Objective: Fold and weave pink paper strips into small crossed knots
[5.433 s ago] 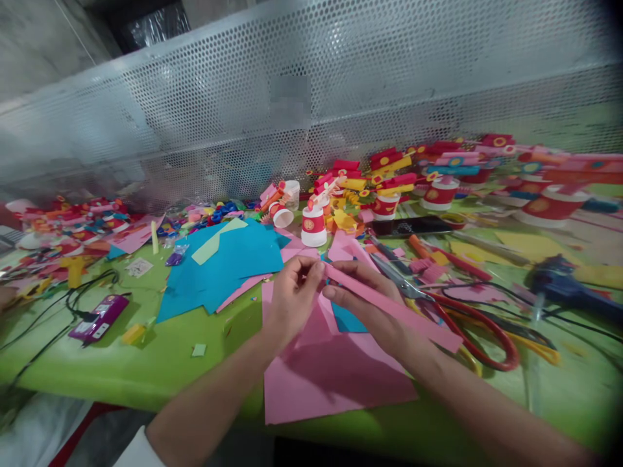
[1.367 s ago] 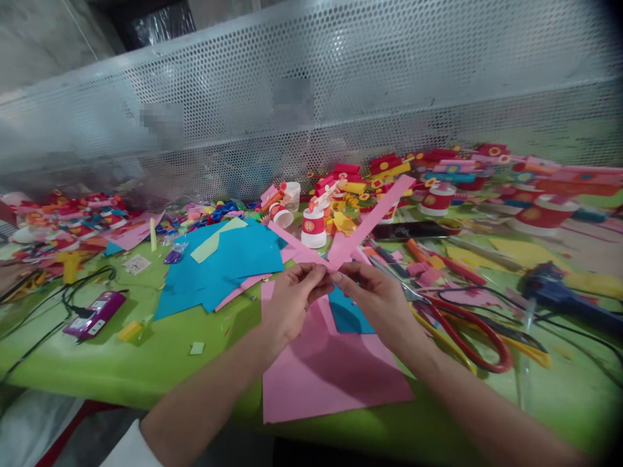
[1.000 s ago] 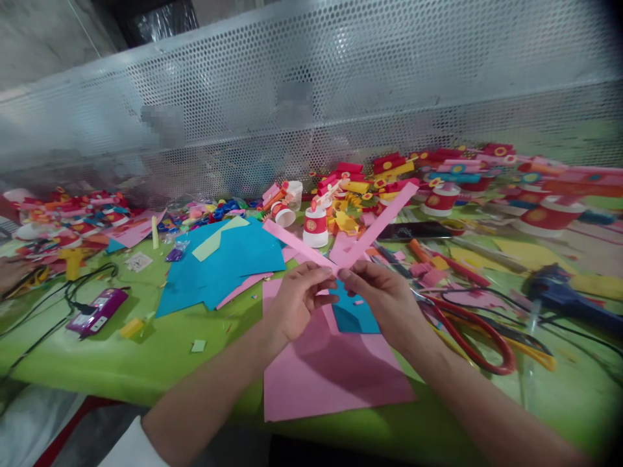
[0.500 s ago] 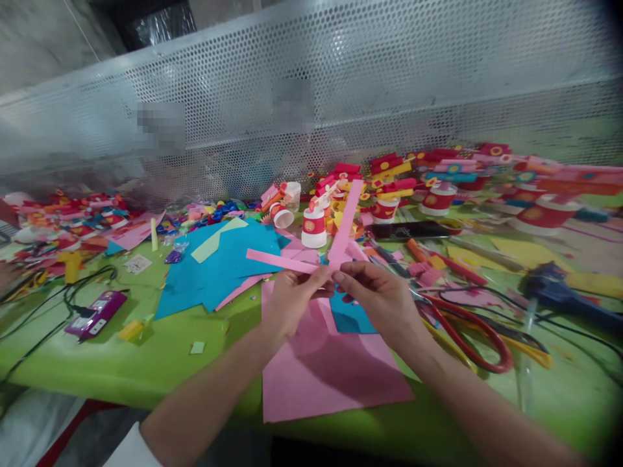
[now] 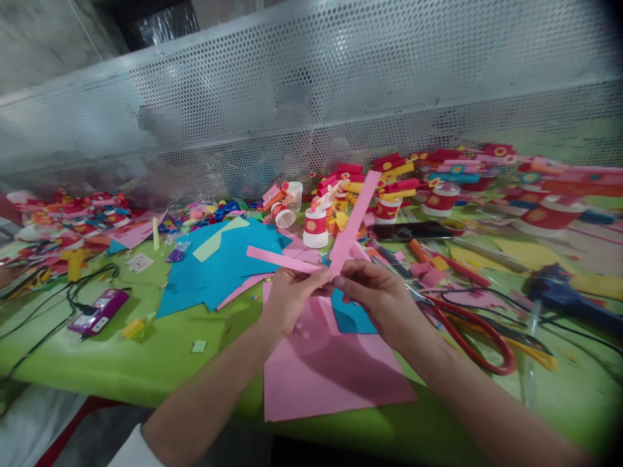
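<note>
My left hand (image 5: 294,295) and my right hand (image 5: 374,288) meet above a large pink sheet (image 5: 335,383). Both are closed, thumbs and fingers pinching a pink paper strip (image 5: 355,224) that rises up and to the right. Another length of pink strip (image 5: 280,258) sticks out to the left over my left hand; whether the two are one piece is hidden by my fingers. Beneath my hands lies a small blue piece (image 5: 357,318), partly covered by my right hand.
Blue sheets (image 5: 195,275) lie left of my hands. Red-handled scissors (image 5: 501,353), a dark blue glue gun (image 5: 559,292) and a black phone (image 5: 411,231) lie on the right. Red-and-white cups (image 5: 316,227) with paper rolls stand along a perforated metal panel (image 5: 370,84). A purple power box (image 5: 100,311) sits left.
The upright pink strip has leaned further to the right. Both hands keep nearly the same place and grip.
</note>
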`<state>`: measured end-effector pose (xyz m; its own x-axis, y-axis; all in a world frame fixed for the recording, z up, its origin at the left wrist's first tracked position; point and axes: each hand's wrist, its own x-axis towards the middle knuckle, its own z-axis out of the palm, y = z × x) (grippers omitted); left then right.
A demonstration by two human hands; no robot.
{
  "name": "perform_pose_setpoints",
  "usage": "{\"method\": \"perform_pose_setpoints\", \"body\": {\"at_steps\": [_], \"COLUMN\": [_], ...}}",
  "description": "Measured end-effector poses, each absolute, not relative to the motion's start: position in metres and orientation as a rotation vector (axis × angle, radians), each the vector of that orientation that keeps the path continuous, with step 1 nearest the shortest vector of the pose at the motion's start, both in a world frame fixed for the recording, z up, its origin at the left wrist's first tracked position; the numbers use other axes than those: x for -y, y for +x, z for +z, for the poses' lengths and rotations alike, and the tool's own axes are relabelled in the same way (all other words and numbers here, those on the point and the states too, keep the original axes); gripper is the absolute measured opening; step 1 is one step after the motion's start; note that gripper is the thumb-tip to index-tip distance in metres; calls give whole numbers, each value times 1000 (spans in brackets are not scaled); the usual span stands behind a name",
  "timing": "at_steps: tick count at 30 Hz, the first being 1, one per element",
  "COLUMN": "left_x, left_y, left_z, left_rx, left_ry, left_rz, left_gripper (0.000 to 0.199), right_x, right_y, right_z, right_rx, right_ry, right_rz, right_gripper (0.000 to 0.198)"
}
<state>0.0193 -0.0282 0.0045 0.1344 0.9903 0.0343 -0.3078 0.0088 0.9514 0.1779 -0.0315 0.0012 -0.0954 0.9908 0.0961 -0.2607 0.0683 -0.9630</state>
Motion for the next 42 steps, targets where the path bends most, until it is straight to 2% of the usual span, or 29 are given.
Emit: {"method": "perform_pose_setpoints", "body": {"at_steps": [6,14,22,28,33,39,42], "left_x": [27,26,26,27,28,30,32], "left_y": [18,19,20,19,17,17,18], "left_z": [3,7,2,1,4,10,15], "left_rx": [-857,-844,-791,-815,-869,-925,-951], "left_ry": [1016,956,961,1001,1021,1098,1239], "left_rz": [1227,1187,1191,1206,1224,1263,1321], "left_gripper": [18,25,32,26,19,24,21], "right_x": [31,34,31,32,35,36,36], "right_y": [179,178,179,177,177,181,182], "right_z": [-1,2,-2,0,4,4,5], "right_rx": [1007,1037,1101,1187,1237,1146,1119], "right_ry": [-882,-902,-925,-972,-971,-937,-979], "right_rz": [1488,1475,1369,1198,1193,1261,1321], "right_gripper": [23,21,21,12,14,32,27]}}
